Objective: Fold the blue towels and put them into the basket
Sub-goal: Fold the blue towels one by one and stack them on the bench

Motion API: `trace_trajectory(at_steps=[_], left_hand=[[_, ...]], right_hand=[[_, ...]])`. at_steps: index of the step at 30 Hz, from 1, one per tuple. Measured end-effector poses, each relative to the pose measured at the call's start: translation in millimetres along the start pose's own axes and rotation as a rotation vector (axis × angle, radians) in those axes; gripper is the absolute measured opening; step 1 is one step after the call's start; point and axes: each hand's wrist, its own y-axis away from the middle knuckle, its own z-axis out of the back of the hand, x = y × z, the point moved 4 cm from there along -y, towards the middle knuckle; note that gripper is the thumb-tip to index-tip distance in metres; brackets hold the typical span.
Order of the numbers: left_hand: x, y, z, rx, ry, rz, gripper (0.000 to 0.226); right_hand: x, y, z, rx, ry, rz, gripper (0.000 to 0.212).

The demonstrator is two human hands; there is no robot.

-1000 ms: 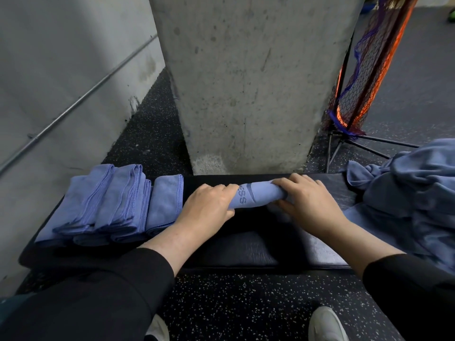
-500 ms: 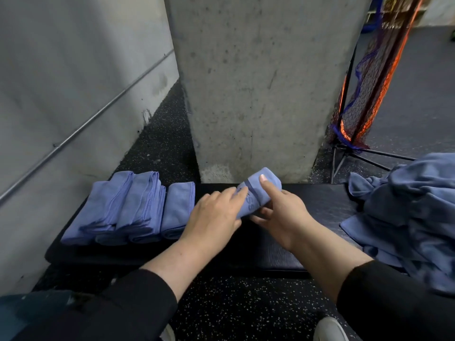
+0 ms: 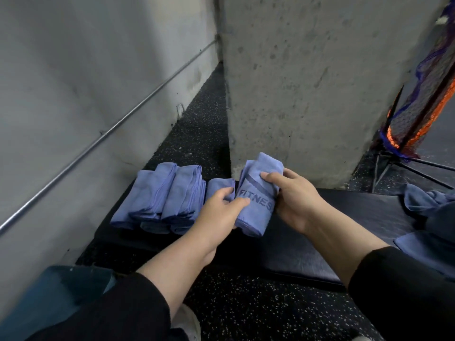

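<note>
Both our hands grip one folded blue microfibre towel, printed FITNESS: our left hand pinches its near left edge, our right hand curls round its right side. Just left of our left hand, soft folded towels lie in a row on the padded black bench.

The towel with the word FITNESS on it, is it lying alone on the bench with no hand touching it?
No. Both the left hand and the right hand hold the folded FITNESS towel by its sides.
</note>
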Motion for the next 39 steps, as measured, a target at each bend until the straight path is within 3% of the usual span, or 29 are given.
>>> trace_trajectory(at_steps=[4, 11, 14, 18, 22, 25, 31, 33, 36, 39], left_hand=[[-0.2, -3.4, 16.1, -0.032, 0.039, -0.020, 0.033], [2.6, -6.9, 25.0, -0.011, 0.184, 0.017, 0.038], [3.0, -9.3, 29.3, -0.052, 0.109, -0.010, 0.014], [-2.4, -9.1, 35.4, -0.096, -0.115, -0.079, 0.028], [-14.8, -8.3, 47.9, -0.116, -0.376, -0.120, 0.050], [-31.7, -3.7, 67.9, -0.270, -0.652, -0.223, 0.040], [-44.7, -2.7, 88.1, -0.373, -0.853, -0.369, 0.030], [-42.6, -8.6, 85.8, -0.311, -0.938, -0.449, 0.029], [-33.7, -16.7, 75.7, -0.136, -1.175, -0.478, 0.034], [-20.4, -20.4, 67.0, 0.043, -1.379, -0.445, 0.037]], right_hand=[[-0.5, -13.0, -18.8, 0.047, 0.027, -0.028, 0.033], [-0.9, -31.1, -42.1, 0.148, 0.084, -0.051, 0.034], [-4.7, -37.0, -44.2, 0.174, 0.256, -0.056, 0.032], [-5.9, -42.5, -48.3, 0.258, 0.395, -0.080, 0.032], [-9.5, -52.1, -53.5, 0.137, 0.431, 0.007, 0.035], [-17.1, -60.1, -56.8, 0.068, 0.462, 0.043, 0.036], [-25.8, -74.7, -69.0, 0.087, 0.511, 0.046, 0.038], [-30.1, -82.2, -68.1, 0.065, 0.719, 0.110, 0.049], [-36.7, -88.2, -63.8, -0.001, 1.251, 0.234, 0.087], [-37.8, -88.1, -62.1, -0.029, 1.381, 0.330, 0.095]])
